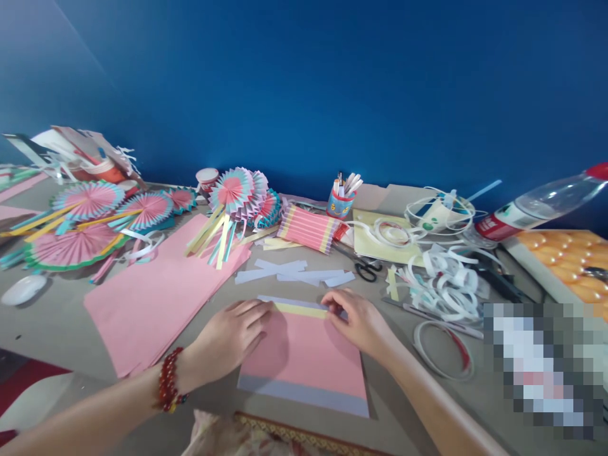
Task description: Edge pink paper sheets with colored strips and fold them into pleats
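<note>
A pink paper sheet (pixel 308 351) lies flat in front of me, with a lilac strip and a yellow strip (pixel 301 308) along its far edge and a wider lilac band (pixel 304 395) along its near edge. My left hand (pixel 240 332), with a red bead bracelet on the wrist, rests its extended fingers on the sheet's far left part. At the far right corner, the curled fingers and thumb of my right hand (pixel 354 320) close on the paper's edge. Just beyond the sheet lie loose lilac paper strips (pixel 297 273).
Stacked pink paper (pixel 161 297) and pleated paper fans (pixel 95 221) occupy the left. Scissors (pixel 368 269), a pleated pink sheet (pixel 308 229) and a pen cup (pixel 341 204) stand farther back. Rightward are curled white strips (pixel 444 285), a tape ring (pixel 441 351) and a tilted bottle (pixel 532 206).
</note>
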`<state>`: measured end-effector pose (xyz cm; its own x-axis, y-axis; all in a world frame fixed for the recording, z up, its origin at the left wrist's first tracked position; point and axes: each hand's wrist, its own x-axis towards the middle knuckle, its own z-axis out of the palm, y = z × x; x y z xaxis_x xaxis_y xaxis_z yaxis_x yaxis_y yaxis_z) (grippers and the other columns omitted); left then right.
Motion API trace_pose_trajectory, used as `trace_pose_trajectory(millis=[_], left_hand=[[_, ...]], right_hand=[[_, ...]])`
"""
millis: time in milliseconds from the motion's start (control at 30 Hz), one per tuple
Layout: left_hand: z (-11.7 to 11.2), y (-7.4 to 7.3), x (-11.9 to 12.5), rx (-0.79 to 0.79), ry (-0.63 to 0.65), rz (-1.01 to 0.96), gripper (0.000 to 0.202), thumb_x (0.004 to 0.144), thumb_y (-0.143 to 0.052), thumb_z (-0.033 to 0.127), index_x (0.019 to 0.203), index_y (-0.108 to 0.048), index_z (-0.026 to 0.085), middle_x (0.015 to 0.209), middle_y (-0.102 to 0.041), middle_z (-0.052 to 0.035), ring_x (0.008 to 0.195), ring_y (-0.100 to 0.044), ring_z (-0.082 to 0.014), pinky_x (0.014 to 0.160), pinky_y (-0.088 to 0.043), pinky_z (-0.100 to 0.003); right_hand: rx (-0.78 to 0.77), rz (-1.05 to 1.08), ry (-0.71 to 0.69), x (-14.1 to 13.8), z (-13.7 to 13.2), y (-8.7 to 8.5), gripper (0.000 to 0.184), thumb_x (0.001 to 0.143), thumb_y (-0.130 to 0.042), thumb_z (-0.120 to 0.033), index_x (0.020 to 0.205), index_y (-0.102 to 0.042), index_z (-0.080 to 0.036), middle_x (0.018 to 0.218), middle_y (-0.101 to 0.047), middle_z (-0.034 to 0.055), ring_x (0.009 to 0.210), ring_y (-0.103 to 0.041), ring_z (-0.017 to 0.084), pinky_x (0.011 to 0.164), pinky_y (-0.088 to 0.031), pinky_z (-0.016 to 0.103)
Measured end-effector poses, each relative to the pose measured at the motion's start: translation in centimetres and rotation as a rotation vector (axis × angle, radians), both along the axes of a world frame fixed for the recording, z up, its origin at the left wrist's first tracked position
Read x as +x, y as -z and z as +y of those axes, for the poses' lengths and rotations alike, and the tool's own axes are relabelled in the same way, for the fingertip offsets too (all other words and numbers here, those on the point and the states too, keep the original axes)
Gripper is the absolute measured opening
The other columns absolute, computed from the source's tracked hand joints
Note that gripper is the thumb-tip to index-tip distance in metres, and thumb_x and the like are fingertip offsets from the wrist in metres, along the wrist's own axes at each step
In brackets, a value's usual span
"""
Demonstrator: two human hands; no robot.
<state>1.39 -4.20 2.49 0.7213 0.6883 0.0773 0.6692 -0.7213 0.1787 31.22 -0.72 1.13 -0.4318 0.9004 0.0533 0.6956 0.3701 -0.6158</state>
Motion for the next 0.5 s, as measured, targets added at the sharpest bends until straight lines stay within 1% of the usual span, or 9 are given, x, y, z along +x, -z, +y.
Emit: trace_pose_trajectory(millis=[100, 233, 333, 400, 500], left_hand=[[-0.2, 0.4, 0.2, 0.030, -0.011, 0.039, 0.030, 0.098, -0.047, 0.021, 0.127, -0.056, 0.017, 0.136, -0.056, -0.0075, 0.121, -0.051, -0.0237, 0.103, -0.041, -0.041], [0.6, -0.1, 1.5, 0.056, -0.013, 0.146, 0.027, 0.098, -0.050, 0.028, 0.121, -0.059, 0.016, 0.120, -0.062, -0.0095, 0.109, -0.055, -0.0259, 0.095, -0.042, -0.042], [1.3, -0.3, 2.3, 0.085, 0.026, 0.213, 0.040, 0.095, -0.055, 0.038, 0.129, -0.055, 0.016, 0.112, -0.062, -0.0107, 0.103, -0.055, -0.0273, 0.090, -0.042, -0.042], [1.4, -0.1, 2.3, 0.097, 0.041, 0.221, 0.047, 0.094, -0.057, 0.041, 0.133, -0.051, 0.017, 0.114, -0.062, -0.0111, 0.104, -0.054, -0.0276, 0.090, -0.042, -0.042], [1.2, 0.5, 1.8, 0.096, 0.026, 0.182, 0.051, 0.093, -0.058, 0.042, 0.137, -0.049, 0.019, 0.122, -0.059, -0.0109, 0.109, -0.052, -0.0279, 0.093, -0.041, -0.041]], right_hand=[[-0.002, 0.016, -0.004, 0.0, 0.0, 0.0, 0.023, 0.075, -0.054, -0.007, 0.091, -0.059, -0.021, 0.083, -0.061, 0.0002, 0.079, -0.059, 0.016, 0.075, -0.043, 0.027], [-0.013, 0.045, 0.002, 0.0, 0.0, 0.1, 0.022, 0.074, -0.057, -0.007, 0.092, -0.058, -0.021, 0.089, -0.060, 0.0010, 0.082, -0.058, 0.016, 0.075, -0.044, 0.026], [-0.019, 0.051, -0.016, 0.3, 0.1, 0.1, 0.021, 0.075, -0.057, -0.007, 0.091, -0.058, -0.021, 0.091, -0.060, 0.0014, 0.080, -0.058, 0.015, 0.074, -0.045, 0.026], [-0.025, 0.061, -0.050, 0.7, 0.3, 0.0, 0.020, 0.076, -0.056, -0.006, 0.090, -0.059, -0.021, 0.092, -0.060, 0.0016, 0.080, -0.058, 0.015, 0.074, -0.045, 0.025], [-0.030, 0.086, -0.111, 1.2, 0.5, -0.2, 0.022, 0.078, -0.053, -0.005, 0.091, -0.061, -0.021, 0.094, -0.061, 0.0025, 0.083, -0.059, 0.015, 0.076, -0.046, 0.025]])
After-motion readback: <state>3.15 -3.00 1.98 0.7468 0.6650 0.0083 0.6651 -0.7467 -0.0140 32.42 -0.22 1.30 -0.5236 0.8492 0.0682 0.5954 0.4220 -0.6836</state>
